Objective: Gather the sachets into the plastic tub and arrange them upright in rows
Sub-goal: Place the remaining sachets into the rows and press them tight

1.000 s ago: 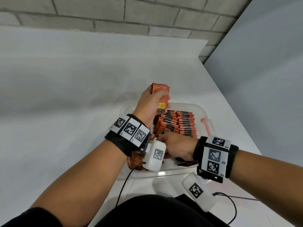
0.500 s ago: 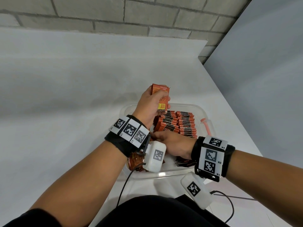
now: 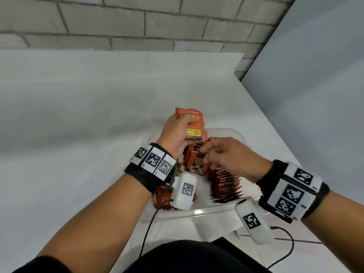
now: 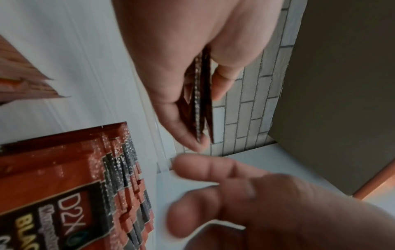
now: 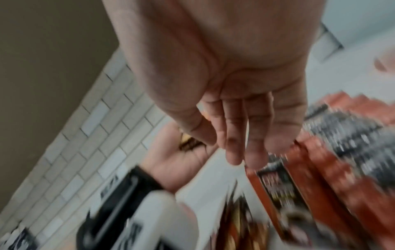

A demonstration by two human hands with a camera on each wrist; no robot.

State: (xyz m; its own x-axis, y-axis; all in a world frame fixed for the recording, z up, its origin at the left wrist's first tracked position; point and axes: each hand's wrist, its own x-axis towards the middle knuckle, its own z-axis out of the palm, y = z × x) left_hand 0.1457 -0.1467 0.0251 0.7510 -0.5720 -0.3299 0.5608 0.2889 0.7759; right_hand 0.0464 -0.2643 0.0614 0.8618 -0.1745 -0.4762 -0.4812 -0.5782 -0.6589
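While rows of sachets (image 3: 225, 180) stand upright in the plastic tub (image 3: 199, 211), one front reading "D2X … BLACK", the right hand (image 3: 230, 158) hovers above them, fingers loosely extended; beyond, the left hand (image 3: 177, 133) grips a thin stack of sachets (image 3: 194, 125).

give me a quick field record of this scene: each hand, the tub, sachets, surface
left hand: grips a small stack of sachets above the tub's far side
right hand: fingers straight, holding nothing, over the sachet rows
plastic tub: clear, on the white table
sachets in tub: rows standing on edge, front one showing its printed face; a few loose ones in the near left corner
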